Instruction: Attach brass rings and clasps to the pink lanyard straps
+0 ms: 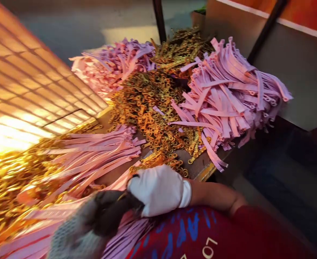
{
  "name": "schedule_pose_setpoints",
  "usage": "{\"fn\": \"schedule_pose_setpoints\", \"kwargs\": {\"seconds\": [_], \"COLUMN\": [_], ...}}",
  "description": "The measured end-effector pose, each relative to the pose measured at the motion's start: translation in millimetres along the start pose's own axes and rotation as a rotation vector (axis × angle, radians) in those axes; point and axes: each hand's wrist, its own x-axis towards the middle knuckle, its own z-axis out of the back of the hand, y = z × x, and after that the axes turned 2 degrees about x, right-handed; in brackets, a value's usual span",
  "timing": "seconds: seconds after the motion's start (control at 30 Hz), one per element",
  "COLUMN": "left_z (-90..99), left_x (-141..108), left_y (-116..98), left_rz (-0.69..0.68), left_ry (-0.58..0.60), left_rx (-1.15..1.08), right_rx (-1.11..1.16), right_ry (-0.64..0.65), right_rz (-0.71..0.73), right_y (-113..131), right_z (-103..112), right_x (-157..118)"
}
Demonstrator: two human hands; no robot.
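Observation:
My left hand [93, 217], in a grey knitted glove with dark fingertips, is closed and smeared by motion. Its fingers meet those of my right hand [158, 190], which wears a white glove with dark fingertips and is curled shut too. What lies between the fingers is hidden. Pink straps [99, 154] spread over the table just beyond both hands, and more pink-purple straps [128, 233] hang beneath the gloves. Right behind the white glove is a small heap of gold-coloured metal links [161, 160].
A large heap of gold metal pieces [153, 104] covers the table's middle. Bundled pink straps [228, 97] overhang the right edge, and another pink pile [115, 64] lies at the back. More gold pieces [4, 183] line the left, beside a sunlit slatted panel [34, 72].

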Motion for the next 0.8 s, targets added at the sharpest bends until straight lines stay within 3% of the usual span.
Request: {"fn": "schedule_pose_setpoints", "kwargs": {"seconds": [0.07,0.13,0.23,0.33,0.47,0.57,0.63,0.7,0.8], "left_z": [-0.8,-3.8,-4.0,2.6,10.2,13.4,18.8,27.8,40.2], "left_x": [-5,-1,10,15,13,19,32,55,106], "left_y": [7,13,20,16,2,-10,-17,-19,-8], "left_rz": [-0.149,-0.233,-0.125,-0.054,-0.049,-0.097,-0.103,-0.123,-0.224], "left_ry": [-0.060,-0.026,0.104,0.200,0.254,0.216,0.227,0.219,0.035], "left_rx": [-0.026,-0.074,-0.213,-0.365,-0.514,-0.526,-0.459,-0.377,-0.317], "right_rx": [-0.032,-0.073,-0.107,-0.077,0.225,0.567,0.713,0.790,0.858], "right_ry": [-0.006,0.010,0.113,0.228,0.292,0.278,0.183,-0.013,-0.327], "right_rz": [-0.010,0.000,-0.024,-0.141,-0.332,-0.307,-0.289,-0.310,-0.354], "right_y": [3,8,18,25,17,0,-12,-26,-50], "right_z": [2,3,6,12,20,18,12,3,-9], "right_x": [-4,-5,-2,3,7,8,8,8,9]}}
